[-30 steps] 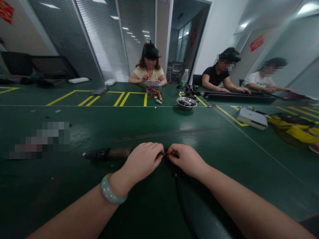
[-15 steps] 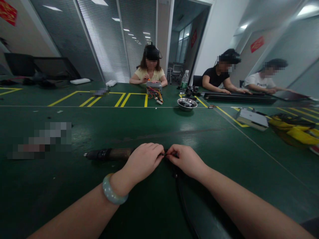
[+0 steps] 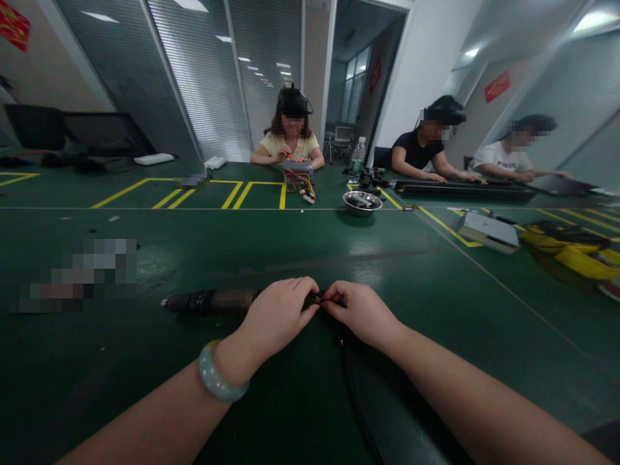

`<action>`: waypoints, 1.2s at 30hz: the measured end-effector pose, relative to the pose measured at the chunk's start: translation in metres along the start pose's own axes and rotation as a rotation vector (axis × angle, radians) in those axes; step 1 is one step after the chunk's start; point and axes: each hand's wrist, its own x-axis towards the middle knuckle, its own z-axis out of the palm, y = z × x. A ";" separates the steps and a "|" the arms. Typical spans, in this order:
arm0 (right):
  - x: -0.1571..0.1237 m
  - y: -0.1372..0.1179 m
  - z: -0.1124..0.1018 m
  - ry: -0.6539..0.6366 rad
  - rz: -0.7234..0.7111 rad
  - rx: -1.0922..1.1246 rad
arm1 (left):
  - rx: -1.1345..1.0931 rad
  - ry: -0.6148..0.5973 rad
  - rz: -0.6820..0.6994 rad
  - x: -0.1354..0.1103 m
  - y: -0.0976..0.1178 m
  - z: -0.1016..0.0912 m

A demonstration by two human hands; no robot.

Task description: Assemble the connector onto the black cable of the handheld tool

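Observation:
My left hand (image 3: 283, 310), with a pale blue bangle on the wrist, curls over the rear of a long dark tool that looks like an electric screwdriver (image 3: 230, 301). The screwdriver lies on the table with its silver tip to the left; its rear end is hidden by my hand. My left thumb and forefinger stand slightly apart around a tiny shiny part (image 3: 318, 299). From the right, my right hand (image 3: 361, 307) pinches at that spot, fingertips closed; what it grips is too small to make out. A black cable (image 3: 356, 394) runs from below my right hand toward me.
On the green table (image 3: 194, 400) stand a metal bowl (image 3: 362, 212) of small parts and a water bottle (image 3: 357, 163). A pale box (image 3: 489, 232) and a yellow-black bundle (image 3: 581, 258) lie right. Opposite, a person handles a grey wired box (image 3: 298, 174); two others work farther right.
My left thumb and forefinger have parted a little, showing more of the tiny part between them. My right hand keeps its pinch almost unmoved. The view has shifted very slightly.

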 end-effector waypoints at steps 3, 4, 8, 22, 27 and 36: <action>0.000 -0.001 -0.001 -0.002 0.005 -0.010 | -0.002 0.005 -0.006 0.000 0.000 0.000; 0.000 -0.001 -0.001 -0.003 0.006 -0.013 | 0.001 0.004 0.002 0.000 0.000 0.000; -0.001 -0.003 -0.003 -0.006 -0.001 -0.025 | 0.001 -0.006 0.045 0.001 0.000 0.000; 0.000 -0.004 -0.002 -0.021 0.016 0.046 | 0.041 -0.020 0.061 0.001 0.001 -0.001; 0.000 -0.006 -0.002 -0.011 0.018 0.070 | 0.035 -0.019 0.069 0.001 -0.001 0.000; -0.001 -0.008 -0.002 0.018 0.038 0.041 | 0.038 -0.017 0.065 0.001 -0.001 0.000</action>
